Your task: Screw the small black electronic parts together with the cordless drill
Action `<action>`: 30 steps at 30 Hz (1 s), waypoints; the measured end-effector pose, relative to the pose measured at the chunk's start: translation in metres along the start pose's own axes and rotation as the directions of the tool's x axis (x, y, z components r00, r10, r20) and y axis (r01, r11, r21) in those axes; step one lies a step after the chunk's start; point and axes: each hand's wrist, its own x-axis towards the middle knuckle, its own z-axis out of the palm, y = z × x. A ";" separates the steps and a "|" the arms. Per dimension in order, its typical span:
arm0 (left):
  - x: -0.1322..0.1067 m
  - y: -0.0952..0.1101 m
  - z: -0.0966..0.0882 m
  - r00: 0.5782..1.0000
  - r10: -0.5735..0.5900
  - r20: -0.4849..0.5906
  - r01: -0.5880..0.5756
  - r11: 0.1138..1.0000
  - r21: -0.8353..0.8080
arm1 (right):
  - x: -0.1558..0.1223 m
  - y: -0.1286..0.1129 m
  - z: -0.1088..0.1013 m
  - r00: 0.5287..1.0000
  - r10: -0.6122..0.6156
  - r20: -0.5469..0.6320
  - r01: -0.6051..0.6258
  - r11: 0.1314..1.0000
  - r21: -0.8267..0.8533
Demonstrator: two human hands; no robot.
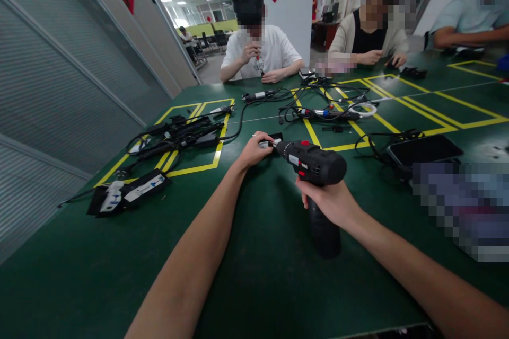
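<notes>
My right hand (330,198) is wrapped round the grip of a black cordless drill (314,161) with red buttons. The drill points forward and left, its tip at a small black part with a white piece (269,142) on the table. Pressed against that part, my left hand (256,149) holds it from the left side, with a ring on one finger. Whether the bit touches a screw is too small to tell. Left of my forearm lie two black pieces with white and blue inside, a rear one (145,189) and a front one (109,198).
Black cables and devices (178,135) lie in a yellow-taped area on the left. More cables and a handheld tool (328,114) lie beyond my hands. A dark tablet-like device (425,149) is at right. Several people sit across the green table (254,275).
</notes>
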 end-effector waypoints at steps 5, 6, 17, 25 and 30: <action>0.004 -0.006 0.000 1.000 -0.024 -0.007 0.024 1.000 0.011 | 0.005 0.001 0.005 0.999 -0.040 0.002 0.040 0.999 -0.005; 0.005 -0.007 0.000 1.000 -0.022 -0.005 0.022 1.000 0.012 | 0.006 0.001 0.007 0.999 -0.045 0.001 0.045 0.999 -0.006; 0.007 -0.011 -0.003 1.000 -0.015 -0.010 0.015 1.000 0.002 | 0.009 0.005 0.016 0.988 -0.155 0.012 0.155 0.988 -0.018; 0.006 -0.013 -0.004 1.000 -0.002 0.002 0.002 1.000 -0.014 | 0.005 0.000 0.011 0.980 -0.170 0.106 0.174 0.984 -0.033; 0.006 -0.012 -0.003 1.000 -0.010 -0.004 0.010 1.000 0.003 | 0.004 -0.001 0.006 0.978 -0.152 0.142 0.153 0.988 0.008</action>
